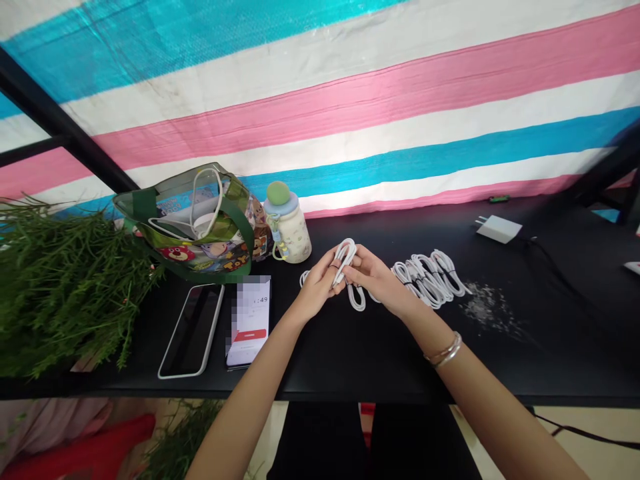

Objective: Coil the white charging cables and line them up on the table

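Observation:
A coiled white cable (345, 255) is held up between my two hands over the black table. My left hand (320, 280) is closed round its left side, near a dark tie on the bundle. From the right, my right hand (373, 275) grips the lower part of the same coil with the thumb pressed against it. Another white cable loop (357, 299) shows on the table just below my fingers, partly hidden by them. To the right of my right hand lies a row of several white coiled cables (427, 279) with dark ties.
A patterned bag (210, 248) and a flask (294, 233) stand at the back left. Two phones, a dark-screened one (193, 331) and a lit one (250, 327), lie in front. Green plants (65, 287) crowd the left. A white charger (499, 229) and small clippings (490, 308) are right.

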`<state>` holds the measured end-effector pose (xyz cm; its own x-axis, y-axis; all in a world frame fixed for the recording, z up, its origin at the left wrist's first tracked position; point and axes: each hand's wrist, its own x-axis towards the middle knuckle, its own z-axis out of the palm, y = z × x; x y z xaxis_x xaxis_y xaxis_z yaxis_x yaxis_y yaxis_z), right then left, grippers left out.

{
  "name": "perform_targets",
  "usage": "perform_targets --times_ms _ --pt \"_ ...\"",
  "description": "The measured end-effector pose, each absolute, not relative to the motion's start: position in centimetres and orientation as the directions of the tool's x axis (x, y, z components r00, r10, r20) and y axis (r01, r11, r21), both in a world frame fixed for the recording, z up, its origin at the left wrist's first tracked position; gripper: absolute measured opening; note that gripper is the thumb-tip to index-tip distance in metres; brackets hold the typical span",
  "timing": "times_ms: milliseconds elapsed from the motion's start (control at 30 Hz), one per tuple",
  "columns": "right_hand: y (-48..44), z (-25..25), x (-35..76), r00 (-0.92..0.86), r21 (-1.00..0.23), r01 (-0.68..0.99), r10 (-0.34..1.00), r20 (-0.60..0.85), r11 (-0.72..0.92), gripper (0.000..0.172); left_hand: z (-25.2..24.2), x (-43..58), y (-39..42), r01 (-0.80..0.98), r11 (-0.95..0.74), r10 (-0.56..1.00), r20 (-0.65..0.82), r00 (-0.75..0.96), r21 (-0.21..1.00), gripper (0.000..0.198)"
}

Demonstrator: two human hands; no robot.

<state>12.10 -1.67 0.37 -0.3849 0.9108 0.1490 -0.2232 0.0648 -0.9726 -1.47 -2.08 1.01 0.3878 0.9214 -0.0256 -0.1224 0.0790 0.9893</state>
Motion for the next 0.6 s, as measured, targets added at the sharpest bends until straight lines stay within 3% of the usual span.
perform_targets --times_ms 600 --pt "-1.6 0.11 12.06 -0.313 -0.983 -0.171 0.942 0.121 0.069 0.042 1.48 -1.57 -2.26 -0.153 0.071 0.92 -0.006 0.392 0.986 0.063"
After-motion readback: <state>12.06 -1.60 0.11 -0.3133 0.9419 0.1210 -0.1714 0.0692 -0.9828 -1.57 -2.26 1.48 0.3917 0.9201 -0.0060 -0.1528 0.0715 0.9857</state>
